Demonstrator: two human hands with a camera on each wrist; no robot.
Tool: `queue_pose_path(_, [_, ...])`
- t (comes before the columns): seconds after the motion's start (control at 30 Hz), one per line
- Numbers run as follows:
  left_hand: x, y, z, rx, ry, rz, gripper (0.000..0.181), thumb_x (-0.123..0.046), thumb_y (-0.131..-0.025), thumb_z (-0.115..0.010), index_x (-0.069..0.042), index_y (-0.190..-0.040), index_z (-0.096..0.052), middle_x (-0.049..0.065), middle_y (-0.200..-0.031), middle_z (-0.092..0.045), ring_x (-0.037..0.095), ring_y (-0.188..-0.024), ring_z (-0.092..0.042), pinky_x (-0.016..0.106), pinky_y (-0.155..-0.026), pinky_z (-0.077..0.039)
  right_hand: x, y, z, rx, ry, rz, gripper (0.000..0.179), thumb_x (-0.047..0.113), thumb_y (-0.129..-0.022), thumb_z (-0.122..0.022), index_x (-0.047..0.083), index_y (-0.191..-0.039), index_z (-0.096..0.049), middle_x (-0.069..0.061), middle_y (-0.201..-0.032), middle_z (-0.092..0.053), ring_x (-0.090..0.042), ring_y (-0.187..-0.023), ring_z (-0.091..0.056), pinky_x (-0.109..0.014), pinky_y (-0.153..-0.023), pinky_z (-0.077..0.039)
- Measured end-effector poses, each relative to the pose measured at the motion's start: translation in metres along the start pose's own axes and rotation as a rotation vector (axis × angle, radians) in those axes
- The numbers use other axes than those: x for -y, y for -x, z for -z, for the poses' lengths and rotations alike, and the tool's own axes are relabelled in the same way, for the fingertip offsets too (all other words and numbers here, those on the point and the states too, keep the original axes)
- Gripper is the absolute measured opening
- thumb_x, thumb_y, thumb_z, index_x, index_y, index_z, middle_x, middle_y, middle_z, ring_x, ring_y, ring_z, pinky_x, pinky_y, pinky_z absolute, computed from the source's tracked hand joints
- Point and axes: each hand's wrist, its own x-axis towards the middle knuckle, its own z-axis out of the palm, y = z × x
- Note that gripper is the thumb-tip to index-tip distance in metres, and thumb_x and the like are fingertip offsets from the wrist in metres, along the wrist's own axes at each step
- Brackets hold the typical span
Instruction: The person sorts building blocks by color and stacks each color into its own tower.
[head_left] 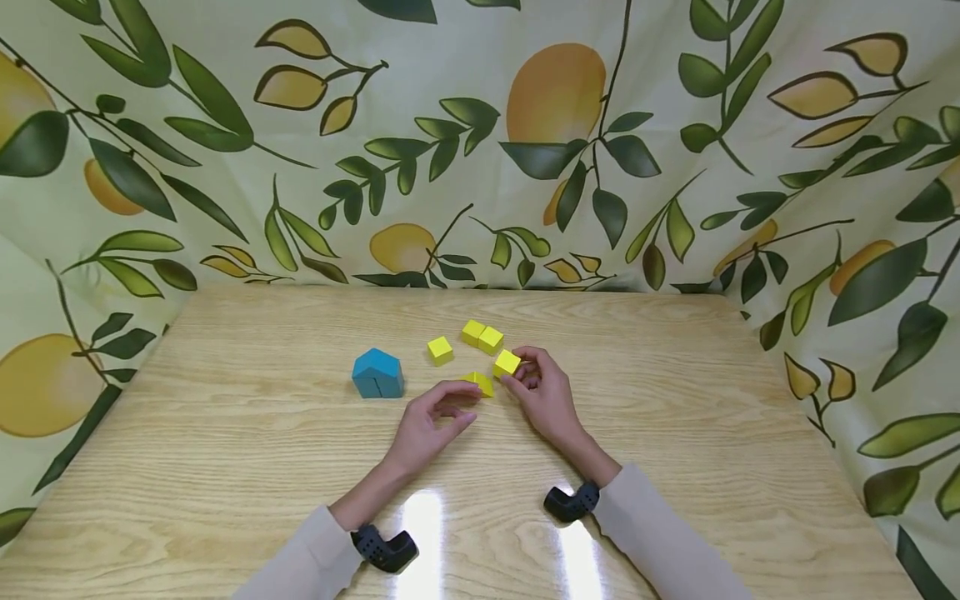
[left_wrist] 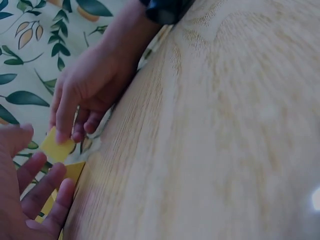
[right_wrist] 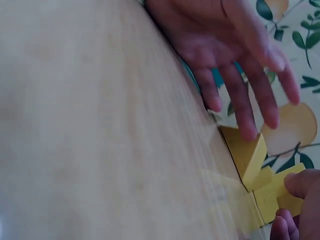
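My right hand (head_left: 546,396) pinches a yellow cube (head_left: 506,363) between thumb and fingers; in the left wrist view the same cube (left_wrist: 56,148) shows below its fingertips. Just left of it, a yellow triangular block (head_left: 482,384) lies on the table, partly hidden by my left hand (head_left: 431,425). The left fingers are loosely bent and spread, with no block gripped. In the right wrist view a left fingertip overlaps the triangular block (right_wrist: 242,150); whether it touches cannot be told.
Behind the hands sit a lone yellow cube (head_left: 440,351) and two yellow cubes (head_left: 482,336) side by side. A house-shaped group of blue blocks (head_left: 377,373) stands to the left. A leaf-patterned cloth (head_left: 450,75) hangs behind the wooden table (head_left: 262,467).
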Motion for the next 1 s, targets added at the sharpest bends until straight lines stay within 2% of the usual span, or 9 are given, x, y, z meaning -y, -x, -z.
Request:
queue_pose_path(0.13, [0.001,0.003,0.002,-0.047,0.006,0.038,0.032,-0.006,-0.088,-0.068,-0.003,-0.119,-0.061,0.013,-0.116,-0.062,0.031,-0.104,-0.062,0.03,-0.081,-0.051,0.003,0.011,0.001,0.029,-0.057,0.047,0.037,0.009,-0.083,-0.075,0.01,-0.116,-0.058,-0.005,-0.085,-0.058,-0.016,-0.065,-0.055,-0.024,-0.056,-0.045])
queue_pose_path(0.23, [-0.002,0.003,0.002,-0.057,0.015,0.069,0.034,-0.002,-0.087,-0.068,-0.001,-0.12,-0.06,0.016,-0.118,-0.061,0.035,-0.104,-0.061,0.029,-0.08,-0.051,0.005,0.018,0.002,0.063,-0.085,0.089,0.039,0.008,-0.082,-0.075,0.01,-0.117,-0.059,-0.006,-0.086,-0.059,-0.017,-0.064,-0.055,-0.024,-0.055,-0.045])
queue_pose_path(0.37, [-0.017,0.003,0.001,-0.058,0.007,0.105,0.037,0.005,-0.085,-0.068,0.005,-0.121,-0.057,0.021,-0.117,-0.06,0.042,-0.102,-0.059,0.027,-0.078,-0.051,0.01,0.025,0.002,0.119,-0.099,0.124,0.04,0.003,-0.08,-0.076,0.005,-0.117,-0.06,-0.011,-0.086,-0.06,-0.019,-0.064,-0.055,-0.026,-0.055,-0.045])
queue_pose_path(0.5, [-0.037,0.001,-0.001,-0.043,-0.076,0.14,0.039,0.006,-0.084,-0.069,0.007,-0.121,-0.058,0.023,-0.112,-0.061,0.039,-0.091,-0.059,0.024,-0.07,-0.049,0.03,0.032,0.006,0.158,-0.089,0.158,0.038,-0.003,-0.078,-0.075,-0.002,-0.113,-0.06,-0.016,-0.086,-0.06,-0.019,-0.063,-0.054,-0.026,-0.056,-0.046])
queue_pose_path(0.6, [-0.041,0.002,0.0,-0.032,-0.155,0.157,0.04,0.005,-0.082,-0.071,0.005,-0.12,-0.059,0.022,-0.103,-0.063,0.028,-0.076,-0.057,0.021,-0.062,-0.044,0.046,0.036,0.008,0.189,-0.091,0.176,0.037,-0.005,-0.078,-0.075,-0.005,-0.112,-0.06,-0.017,-0.086,-0.059,-0.019,-0.064,-0.055,-0.027,-0.058,-0.047])
queue_pose_path(0.77, [-0.021,0.006,0.003,-0.032,-0.243,0.155,0.042,0.001,-0.079,-0.075,-0.002,-0.119,-0.063,0.011,-0.08,-0.06,0.015,-0.061,-0.046,0.021,-0.053,-0.036,0.054,0.039,0.006,0.253,-0.104,0.211,0.039,-0.007,-0.076,-0.076,-0.008,-0.111,-0.059,-0.018,-0.085,-0.061,-0.021,-0.067,-0.057,-0.029,-0.06,-0.05])
queue_pose_path(0.83, [-0.013,0.007,0.004,-0.034,-0.259,0.141,0.04,-0.002,-0.079,-0.077,-0.007,-0.117,-0.066,0.005,-0.076,-0.058,0.014,-0.059,-0.045,0.022,-0.052,-0.035,0.054,0.039,0.005,0.269,-0.111,0.225,0.039,-0.008,-0.075,-0.076,-0.009,-0.11,-0.06,-0.018,-0.084,-0.061,-0.022,-0.068,-0.058,-0.029,-0.06,-0.051])
queue_pose_path(1.0, [-0.007,0.009,0.006,-0.02,-0.298,0.092,0.036,-0.008,-0.079,-0.078,-0.016,-0.113,-0.069,-0.002,-0.073,-0.054,0.012,-0.06,-0.045,0.021,-0.053,-0.035,0.048,0.039,0.001,0.282,-0.106,0.217,0.037,-0.008,-0.075,-0.076,-0.008,-0.109,-0.062,-0.016,-0.085,-0.063,-0.023,-0.071,-0.06,-0.03,-0.063,-0.052])
